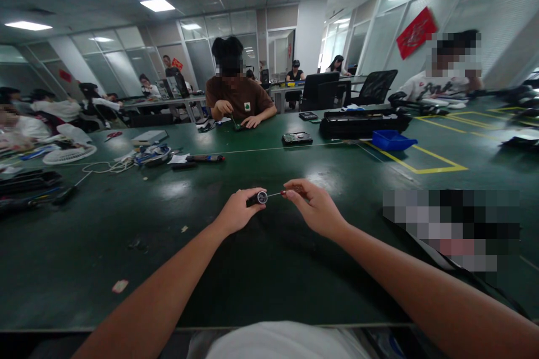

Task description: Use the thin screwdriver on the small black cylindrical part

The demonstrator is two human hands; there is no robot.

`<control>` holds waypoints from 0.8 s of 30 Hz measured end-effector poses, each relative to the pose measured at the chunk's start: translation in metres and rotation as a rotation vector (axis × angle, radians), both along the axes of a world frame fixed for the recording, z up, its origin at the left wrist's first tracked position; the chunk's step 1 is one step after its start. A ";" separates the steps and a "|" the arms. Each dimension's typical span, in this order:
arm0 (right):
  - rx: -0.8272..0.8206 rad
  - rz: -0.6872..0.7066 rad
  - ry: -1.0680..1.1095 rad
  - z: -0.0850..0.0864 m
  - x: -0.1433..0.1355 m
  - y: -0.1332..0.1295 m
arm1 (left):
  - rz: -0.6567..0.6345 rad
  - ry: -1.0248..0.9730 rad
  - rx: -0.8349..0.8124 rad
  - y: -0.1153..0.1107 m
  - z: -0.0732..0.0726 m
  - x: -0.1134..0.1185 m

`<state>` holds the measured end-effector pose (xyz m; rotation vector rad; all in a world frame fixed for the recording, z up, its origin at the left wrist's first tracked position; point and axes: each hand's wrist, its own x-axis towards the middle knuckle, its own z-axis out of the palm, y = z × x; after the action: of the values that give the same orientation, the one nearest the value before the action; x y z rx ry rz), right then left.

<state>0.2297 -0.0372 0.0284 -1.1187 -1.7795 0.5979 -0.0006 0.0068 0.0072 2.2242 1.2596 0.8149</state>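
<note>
My left hand (240, 210) is closed around a small black cylindrical part (260, 198) with a pale ring at its end. In my right hand (315, 207) is a screwdriver (284, 193) with a reddish handle, pinched between thumb and fingers. Its thin metal shaft points left and reaches the ringed end of the black part; whether the tip sits inside cannot be made out. Both hands are above the green tabletop (261, 280), close together in front of me.
An opened hard drive (297, 138), a blue tray (392, 140) and a long black housing (362, 122) lie beyond my hands. Cables (151, 154) and another screwdriver (205, 158) lie to the left. A person (240, 95) in a brown shirt works across the table.
</note>
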 end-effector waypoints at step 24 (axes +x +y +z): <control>0.016 0.024 -0.141 0.006 0.005 0.000 | 0.005 0.078 0.037 -0.004 0.002 0.002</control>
<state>0.2346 -0.0373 0.0342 -1.1543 -1.9176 0.5289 0.0015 0.0027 0.0093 2.3032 1.2969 0.7664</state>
